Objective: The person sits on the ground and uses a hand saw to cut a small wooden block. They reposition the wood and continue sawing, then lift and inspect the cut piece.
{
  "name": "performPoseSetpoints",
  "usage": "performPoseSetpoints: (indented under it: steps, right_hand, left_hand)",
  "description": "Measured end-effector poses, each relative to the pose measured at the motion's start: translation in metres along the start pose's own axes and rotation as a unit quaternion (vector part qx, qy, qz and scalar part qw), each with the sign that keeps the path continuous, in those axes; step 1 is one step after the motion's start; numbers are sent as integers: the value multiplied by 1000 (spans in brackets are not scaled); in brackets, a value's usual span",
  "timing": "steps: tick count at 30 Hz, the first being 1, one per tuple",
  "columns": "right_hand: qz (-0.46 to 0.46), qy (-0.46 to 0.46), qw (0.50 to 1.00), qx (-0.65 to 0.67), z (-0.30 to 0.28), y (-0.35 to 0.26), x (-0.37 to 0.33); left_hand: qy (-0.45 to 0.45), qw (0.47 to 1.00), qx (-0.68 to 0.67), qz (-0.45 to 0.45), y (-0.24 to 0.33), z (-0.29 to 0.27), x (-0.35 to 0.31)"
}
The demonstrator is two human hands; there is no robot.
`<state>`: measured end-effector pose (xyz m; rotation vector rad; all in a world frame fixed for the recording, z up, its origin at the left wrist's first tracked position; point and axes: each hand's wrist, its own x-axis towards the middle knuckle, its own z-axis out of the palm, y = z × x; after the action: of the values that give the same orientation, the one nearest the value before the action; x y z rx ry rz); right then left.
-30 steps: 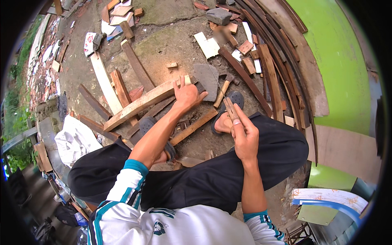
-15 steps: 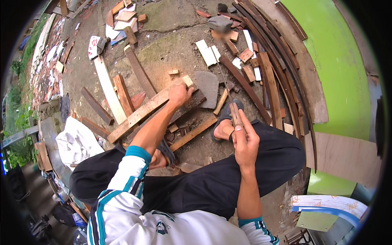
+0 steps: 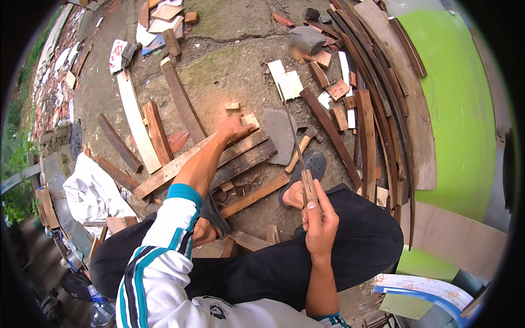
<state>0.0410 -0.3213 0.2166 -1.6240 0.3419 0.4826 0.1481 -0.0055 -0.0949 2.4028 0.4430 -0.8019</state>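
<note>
My left hand (image 3: 232, 128) is closed over the far end of a light wooden plank (image 3: 175, 167), with fingers bent at its edge. That plank lies slantwise across other timber, including a dark beam (image 3: 243, 163) beside it. In my right hand (image 3: 320, 221) is a saw, its wooden handle (image 3: 308, 191) wrapped by the fingers. The thin saw blade (image 3: 292, 126) points away from me, seen nearly edge-on and apart from the plank. A small wood offcut (image 3: 232, 106) sits just beyond my left hand, with sawdust around it.
A hammer (image 3: 302, 147) lies by my right shoe (image 3: 311, 167). Long dark strips (image 3: 377, 93) and a green panel (image 3: 456, 109) line the right side. Loose boards (image 3: 136, 120) and a white cloth (image 3: 93, 188) are on the left. A grey stone (image 3: 306, 41) sits farther off.
My right hand and the saw have drawn slightly nearer to me. My left hand stays at the plank's end. The whole view has shifted a little.
</note>
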Motion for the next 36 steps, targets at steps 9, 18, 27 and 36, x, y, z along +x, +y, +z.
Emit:
performPoseSetpoints:
  steps: [9, 18, 27, 36]
  right_hand:
    - [1, 8, 1000, -3, 14, 2, 21]
    - [55, 12, 997, 62, 11, 6, 22]
    - [49, 17, 996, 79, 14, 1, 17]
    - [-26, -46, 998, 28, 42, -6, 0]
  left_hand:
    - [5, 1000, -16, -19, -2, 12, 18]
    - [-52, 998, 31, -22, 14, -2, 29]
    - [5, 999, -33, 8, 8, -24, 13]
    - [150, 980, -116, 57, -6, -190, -73]
